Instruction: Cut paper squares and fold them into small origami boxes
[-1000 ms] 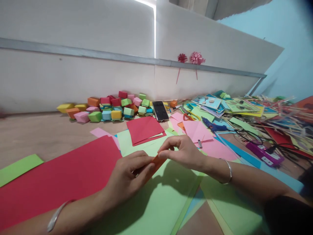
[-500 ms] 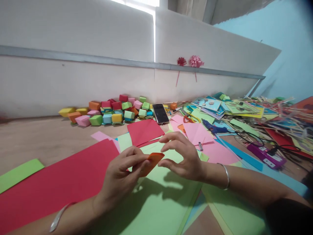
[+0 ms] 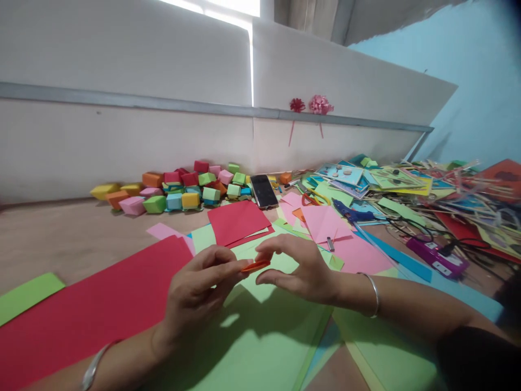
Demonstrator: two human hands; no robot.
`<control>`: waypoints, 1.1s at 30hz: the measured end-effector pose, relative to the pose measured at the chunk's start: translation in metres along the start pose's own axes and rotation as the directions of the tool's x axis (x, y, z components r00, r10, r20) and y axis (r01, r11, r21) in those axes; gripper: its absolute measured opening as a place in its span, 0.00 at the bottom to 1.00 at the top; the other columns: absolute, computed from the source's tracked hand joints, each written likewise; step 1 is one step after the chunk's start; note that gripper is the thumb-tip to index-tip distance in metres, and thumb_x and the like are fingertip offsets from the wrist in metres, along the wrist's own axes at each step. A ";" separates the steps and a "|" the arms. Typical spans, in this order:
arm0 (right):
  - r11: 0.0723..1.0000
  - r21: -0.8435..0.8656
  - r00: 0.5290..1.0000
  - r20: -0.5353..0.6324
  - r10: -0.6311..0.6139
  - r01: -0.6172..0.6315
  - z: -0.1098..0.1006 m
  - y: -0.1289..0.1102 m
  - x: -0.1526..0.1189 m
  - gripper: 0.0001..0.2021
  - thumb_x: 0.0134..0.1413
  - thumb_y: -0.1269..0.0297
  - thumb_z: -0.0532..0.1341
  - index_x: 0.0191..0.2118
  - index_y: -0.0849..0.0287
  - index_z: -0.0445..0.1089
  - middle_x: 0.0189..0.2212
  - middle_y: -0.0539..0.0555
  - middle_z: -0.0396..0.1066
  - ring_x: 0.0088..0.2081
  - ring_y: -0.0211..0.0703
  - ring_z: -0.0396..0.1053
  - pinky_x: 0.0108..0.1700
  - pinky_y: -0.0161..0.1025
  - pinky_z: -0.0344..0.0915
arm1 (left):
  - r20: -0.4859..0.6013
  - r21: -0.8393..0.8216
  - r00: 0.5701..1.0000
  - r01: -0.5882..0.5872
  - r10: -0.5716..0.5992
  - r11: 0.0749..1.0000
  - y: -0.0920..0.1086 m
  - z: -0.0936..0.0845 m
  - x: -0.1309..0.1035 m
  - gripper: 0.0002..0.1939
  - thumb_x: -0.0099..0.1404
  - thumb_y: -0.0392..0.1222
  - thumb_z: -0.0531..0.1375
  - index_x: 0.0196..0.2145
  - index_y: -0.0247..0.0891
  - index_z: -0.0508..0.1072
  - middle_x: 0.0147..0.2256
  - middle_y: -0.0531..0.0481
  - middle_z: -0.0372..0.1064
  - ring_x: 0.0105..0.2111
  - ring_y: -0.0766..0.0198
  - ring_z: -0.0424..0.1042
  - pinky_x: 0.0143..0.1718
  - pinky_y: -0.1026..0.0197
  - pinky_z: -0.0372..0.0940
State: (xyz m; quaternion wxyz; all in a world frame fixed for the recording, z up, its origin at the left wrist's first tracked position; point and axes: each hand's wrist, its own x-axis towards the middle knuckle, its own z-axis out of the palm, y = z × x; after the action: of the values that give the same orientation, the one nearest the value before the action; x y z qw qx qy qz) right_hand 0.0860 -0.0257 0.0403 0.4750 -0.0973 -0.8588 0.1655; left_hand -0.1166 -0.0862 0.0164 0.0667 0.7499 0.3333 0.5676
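A small folded orange paper [image 3: 257, 266] is pinched between the thumb and fingers of my left hand [image 3: 203, 288], seen nearly edge-on. My right hand [image 3: 299, 269] hovers at the paper's right end, thumb and fingers apart around its tip; it holds nothing. Both hands are above a large light green sheet [image 3: 260, 331]. A big red sheet [image 3: 106, 304] lies to the left, and smaller red sheets [image 3: 238, 221] lie just beyond the hands.
Small coloured paper boxes [image 3: 191, 201] are piled by the white wall, beside a phone [image 3: 264, 191]. To the right are pink sheets [image 3: 325, 222], scissors [image 3: 315, 199], a blue glue gun [image 3: 352, 212], a purple power strip [image 3: 437, 256] and heaped cards [image 3: 399, 179].
The orange paper has tilted from showing its broad face to nearly edge-on. My right hand's fingers have come lower and closer to its tip. The view has shifted slightly.
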 end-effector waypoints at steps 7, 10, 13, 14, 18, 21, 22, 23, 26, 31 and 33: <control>0.985 0.086 0.989 0.021 0.146 -0.147 0.001 0.003 -0.002 0.06 0.57 0.66 0.66 0.30 0.61 0.76 0.27 0.53 0.78 0.29 0.36 0.74 0.33 0.32 0.69 | 0.097 -0.015 0.995 -0.015 0.017 1.000 0.004 -0.001 0.003 0.18 0.65 0.27 0.58 0.46 0.47 0.78 0.32 0.53 0.70 0.27 0.70 0.72 0.24 0.71 0.67; 0.939 0.177 0.955 0.060 0.289 -0.295 -0.001 0.003 0.000 0.09 0.55 0.61 0.66 0.29 0.61 0.78 0.24 0.53 0.77 0.26 0.36 0.72 0.29 0.31 0.67 | 0.059 -0.046 0.997 0.044 -0.042 0.998 0.004 -0.001 0.005 0.15 0.63 0.28 0.60 0.40 0.46 0.80 0.30 0.53 0.71 0.26 0.69 0.72 0.24 0.71 0.66; 0.867 0.253 0.903 0.112 0.416 -0.430 -0.001 0.001 0.005 0.09 0.53 0.62 0.66 0.30 0.62 0.78 0.22 0.51 0.75 0.24 0.34 0.69 0.27 0.31 0.65 | 0.025 -0.069 0.972 0.233 -0.232 0.970 0.007 0.001 0.008 0.07 0.60 0.32 0.63 0.30 0.42 0.80 0.26 0.52 0.72 0.25 0.68 0.71 0.23 0.70 0.65; 0.849 0.258 0.887 0.127 0.443 -0.461 -0.002 0.000 0.006 0.07 0.53 0.63 0.66 0.30 0.62 0.78 0.22 0.51 0.75 0.24 0.34 0.68 0.27 0.31 0.65 | 0.041 -0.083 0.946 0.323 -0.320 0.943 0.009 0.002 0.009 0.06 0.60 0.35 0.64 0.27 0.40 0.80 0.25 0.52 0.72 0.25 0.68 0.71 0.23 0.70 0.65; 0.722 0.278 0.774 0.253 0.581 -0.633 -0.001 -0.001 0.008 0.05 0.51 0.69 0.64 0.28 0.62 0.76 0.22 0.49 0.74 0.23 0.32 0.66 0.27 0.31 0.64 | 0.297 -0.221 0.696 0.716 -0.654 0.662 0.018 0.006 0.014 0.10 0.57 0.47 0.67 0.30 0.36 0.77 0.26 0.50 0.73 0.24 0.66 0.69 0.23 0.68 0.65; 0.618 0.281 0.678 0.347 0.648 -0.735 0.001 0.001 0.008 0.04 0.47 0.70 0.66 0.25 0.62 0.74 0.21 0.48 0.72 0.23 0.32 0.66 0.28 0.30 0.62 | 0.431 -0.275 0.559 0.829 -0.708 0.488 0.020 0.009 0.016 0.16 0.53 0.51 0.68 0.31 0.35 0.73 0.22 0.54 0.69 0.20 0.70 0.65 0.19 0.70 0.60; 0.598 0.284 0.661 0.363 0.656 -0.750 0.002 0.002 0.008 0.04 0.46 0.70 0.67 0.25 0.62 0.74 0.21 0.48 0.72 0.24 0.32 0.66 0.28 0.30 0.62 | 0.440 -0.275 0.548 0.836 -0.711 0.475 0.020 0.009 0.016 0.17 0.53 0.52 0.68 0.30 0.35 0.72 0.21 0.54 0.68 0.19 0.71 0.64 0.19 0.70 0.59; 0.578 0.295 0.649 0.376 0.662 -0.761 0.003 0.003 0.008 0.04 0.46 0.69 0.67 0.25 0.62 0.74 0.21 0.48 0.72 0.25 0.32 0.67 0.29 0.30 0.62 | 0.434 -0.270 0.547 0.837 -0.716 0.475 0.020 0.009 0.015 0.17 0.54 0.52 0.68 0.28 0.35 0.72 0.20 0.55 0.68 0.19 0.72 0.63 0.18 0.71 0.58; 0.490 0.350 0.602 0.426 0.676 -0.798 0.007 0.002 0.007 0.07 0.46 0.64 0.68 0.26 0.62 0.73 0.24 0.50 0.74 0.27 0.34 0.68 0.30 0.31 0.63 | 0.294 -0.254 0.573 0.818 -0.765 0.516 0.020 0.009 0.015 0.17 0.54 0.52 0.67 0.25 0.36 0.69 0.17 0.57 0.64 0.16 0.73 0.59 0.16 0.72 0.54; 0.424 0.296 0.517 0.469 0.716 -0.856 0.013 -0.005 0.005 0.13 0.54 0.63 0.62 0.21 0.62 0.66 0.20 0.46 0.64 0.23 0.31 0.59 0.25 0.31 0.55 | 0.133 -0.204 0.607 0.791 -0.784 0.577 0.022 0.008 0.016 0.15 0.54 0.50 0.65 0.24 0.37 0.68 0.16 0.56 0.66 0.14 0.71 0.62 0.15 0.70 0.56; 0.472 0.236 0.526 0.453 0.719 -0.849 0.012 -0.007 0.005 0.17 0.55 0.66 0.60 0.17 0.61 0.60 0.17 0.44 0.56 0.21 0.29 0.53 0.23 0.30 0.50 | 0.204 -0.189 0.596 0.802 -0.777 0.566 0.023 0.007 0.016 0.15 0.55 0.51 0.65 0.25 0.37 0.68 0.18 0.55 0.68 0.16 0.70 0.64 0.16 0.70 0.58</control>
State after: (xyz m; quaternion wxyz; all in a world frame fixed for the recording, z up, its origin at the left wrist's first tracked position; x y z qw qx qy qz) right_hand 0.0729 -0.0329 0.0411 0.2198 -0.3516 -0.7142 0.5639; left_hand -0.0989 -0.0922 0.0380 0.4276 0.5325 0.5515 0.4790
